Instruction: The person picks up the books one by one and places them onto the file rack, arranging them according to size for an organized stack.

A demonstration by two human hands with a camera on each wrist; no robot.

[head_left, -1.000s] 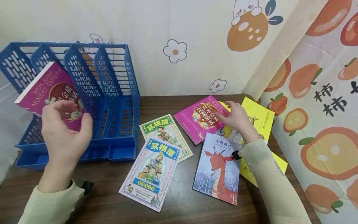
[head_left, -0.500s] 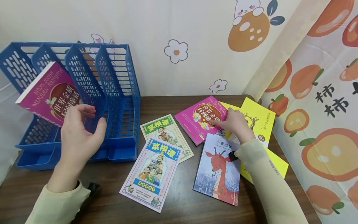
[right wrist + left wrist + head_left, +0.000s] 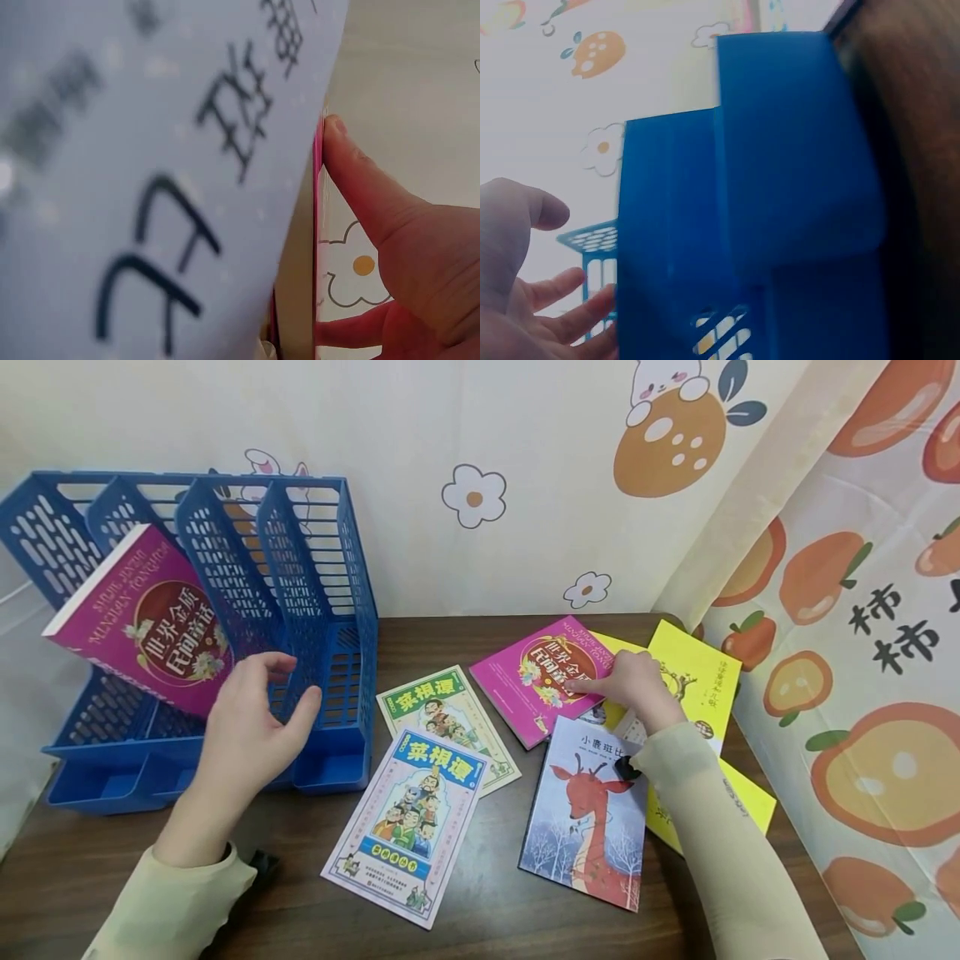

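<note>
A magenta book [image 3: 153,622] leans tilted in the left part of a blue desk file rack [image 3: 333,768]. My left hand [image 3: 251,735] hovers in front of the rack, thumb and fingers spread, holding nothing. In the left wrist view the rack's blue wall [image 3: 795,150] stands beside the fingers. On the table, my right hand [image 3: 643,689] rests at the right edge of another magenta book [image 3: 517,675]. Seen from the right wrist, its straight thumb [image 3: 367,172] and a finger touch this book's cover. The remaining right fingers are hidden.
A deer-covered book [image 3: 581,827] lies under the right wrist. Yellow books [image 3: 701,668] lie beneath and beyond the right arm. A green-titled booklet [image 3: 427,702] is partly covered by a blue-titled booklet [image 3: 405,818] mid-table. A patterned curtain [image 3: 525,460] hangs behind.
My left hand has come away from the magenta book in the rack, moving right and down. The right hand has settled onto the other magenta book's right edge, its fingers drawn in.
</note>
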